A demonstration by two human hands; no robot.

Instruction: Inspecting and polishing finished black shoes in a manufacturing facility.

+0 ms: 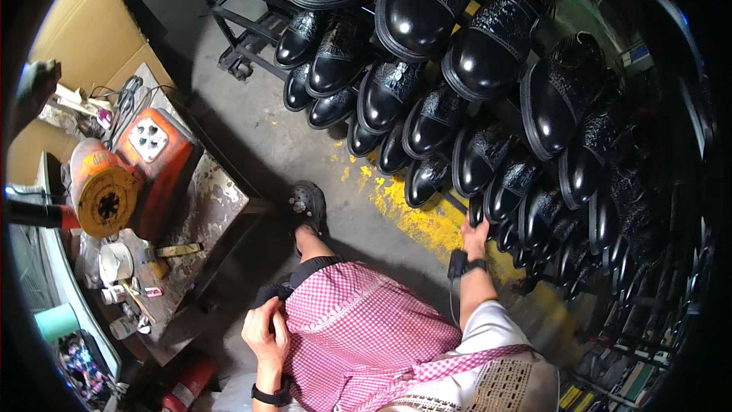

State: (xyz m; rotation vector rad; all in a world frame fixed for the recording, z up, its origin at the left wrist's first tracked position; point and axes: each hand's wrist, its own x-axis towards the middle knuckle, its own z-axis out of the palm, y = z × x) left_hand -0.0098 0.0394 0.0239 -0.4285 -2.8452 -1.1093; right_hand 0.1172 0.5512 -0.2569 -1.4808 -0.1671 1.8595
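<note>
The right hand was partly closed around a glossy black shoe; the left hand curled loosely (contents indeterminable). The red cylinder's white label was illegible.

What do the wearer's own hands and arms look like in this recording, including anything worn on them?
Both hands, left hand and right hand, are ungloved. The left wrist carries a black band. The right wrist carries a dark boxy device on a strap, with a thin pale cable running from it. A white sleeve covers the right upper arm, leaving the forearm bare.
</note>
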